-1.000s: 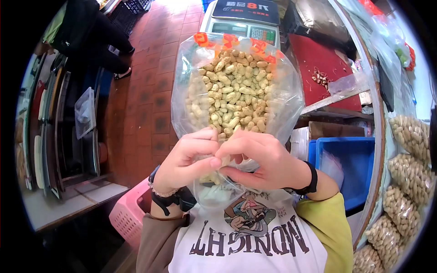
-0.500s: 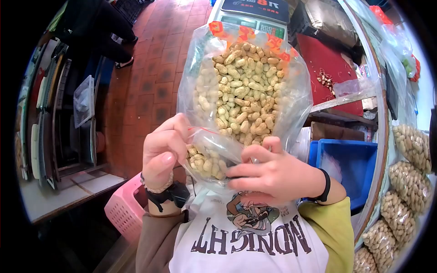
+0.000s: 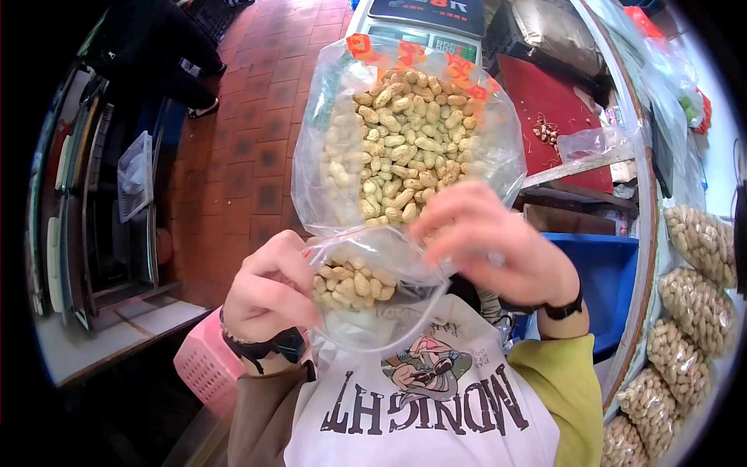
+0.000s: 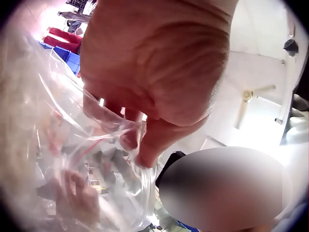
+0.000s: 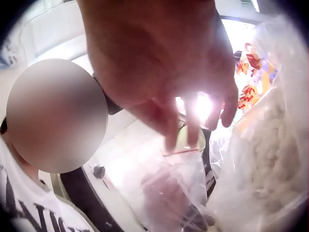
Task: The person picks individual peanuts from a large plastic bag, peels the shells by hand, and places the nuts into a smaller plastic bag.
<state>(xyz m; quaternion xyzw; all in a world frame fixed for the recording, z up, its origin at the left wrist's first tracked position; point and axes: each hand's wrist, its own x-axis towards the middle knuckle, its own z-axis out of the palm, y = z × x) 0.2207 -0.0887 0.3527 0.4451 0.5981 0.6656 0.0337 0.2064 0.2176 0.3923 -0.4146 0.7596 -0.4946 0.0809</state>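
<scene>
A small clear zip bag (image 3: 381,331) with a red strip along its mouth hangs in front of the printed shirt. Unshelled peanuts (image 3: 354,286) lie inside it. My left hand (image 3: 268,288) pinches the bag's left edge between thumb and fingers, close up in the left wrist view too. Blurred by motion, my right hand (image 3: 490,241) is at the right side of the bag's mouth, fingers spread and pointing toward it. In the right wrist view its fingertips (image 5: 193,142) come right above the red strip. Just beyond stands a large clear sack (image 3: 498,148) full of peanuts, orange lettering on its rim.
A digital scale (image 3: 405,35) is behind the sack. To the right are a red board (image 3: 537,93) with scraps, a blue bin (image 3: 603,303) and several packed peanut bags (image 3: 677,358). A pink basket (image 3: 204,362) stands at left. Another person's legs (image 3: 187,58) show at upper left.
The hands, close together a second ago, have parted. The left hand has moved left and down with the small bag's edge; the bag's mouth is spread wider. The right hand has risen from the bag.
</scene>
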